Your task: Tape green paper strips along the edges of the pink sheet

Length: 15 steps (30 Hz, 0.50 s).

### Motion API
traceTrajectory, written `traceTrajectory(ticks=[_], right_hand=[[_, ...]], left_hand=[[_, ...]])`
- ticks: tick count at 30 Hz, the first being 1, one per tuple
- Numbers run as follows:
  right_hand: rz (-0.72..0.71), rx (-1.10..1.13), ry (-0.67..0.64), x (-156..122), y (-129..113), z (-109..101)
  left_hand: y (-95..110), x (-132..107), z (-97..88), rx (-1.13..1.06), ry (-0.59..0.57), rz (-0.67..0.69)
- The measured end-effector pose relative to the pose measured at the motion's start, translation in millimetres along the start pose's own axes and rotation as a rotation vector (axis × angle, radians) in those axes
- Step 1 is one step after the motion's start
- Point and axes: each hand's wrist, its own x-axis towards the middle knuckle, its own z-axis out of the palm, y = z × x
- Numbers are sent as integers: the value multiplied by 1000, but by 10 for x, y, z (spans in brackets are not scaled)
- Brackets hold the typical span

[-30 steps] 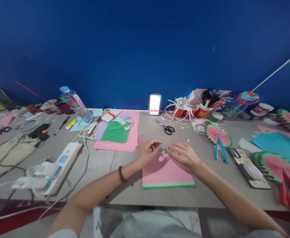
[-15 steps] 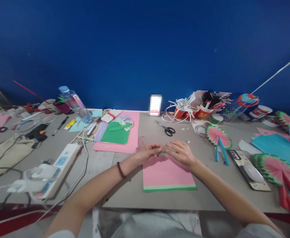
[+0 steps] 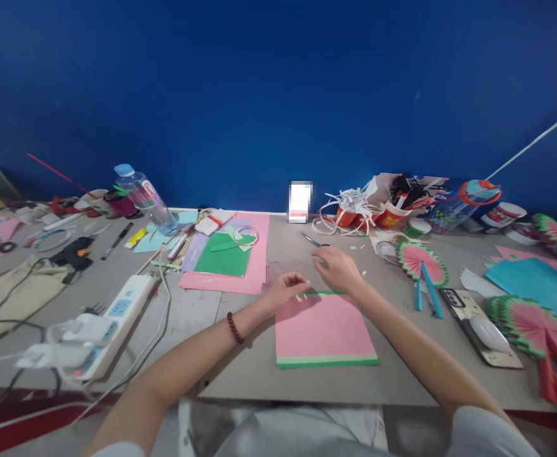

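A pink paper sheet [image 3: 323, 330] with green strips along its near and far edges lies on the grey table [image 3: 240, 374] in front of me. My left hand [image 3: 285, 287], with a bead bracelet on its wrist, rests curled at the sheet's far left corner, fingers pinched on the paper's edge. My right hand [image 3: 338, 268] has reached beyond the sheet and lies over the black-handled scissors [image 3: 313, 241], whose blades stick out to the left. Whether its fingers grip the scissors is hidden.
A white power strip [image 3: 102, 320] with cables lies left. Pink and green paper sheets [image 3: 231, 257], a water bottle [image 3: 145, 198] and a glue gun [image 3: 72, 252] sit further back left. Red cups [image 3: 378, 216], paper fans [image 3: 421, 260] and a phone [image 3: 481, 327] crowd the right.
My right hand left the sheet's far edge and moved back onto the scissors. My left hand stayed at the sheet's corner.
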Motion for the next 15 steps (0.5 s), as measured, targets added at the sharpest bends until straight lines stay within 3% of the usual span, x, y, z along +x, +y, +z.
traceTrajectory(ticks=[2, 4, 8, 15], right_hand=[[90, 72, -80, 152, 53, 45], [86, 164, -128, 325, 83, 110], [-73, 279, -224, 683, 5, 324], [-266, 71, -318, 1194, -335, 770]], left_hand=[[-18, -8, 0, 30, -9, -2], [-21, -20, -2, 56, -10, 8], [7, -57, 1, 84, -72, 9], [-21, -91, 1, 105, -166, 0]])
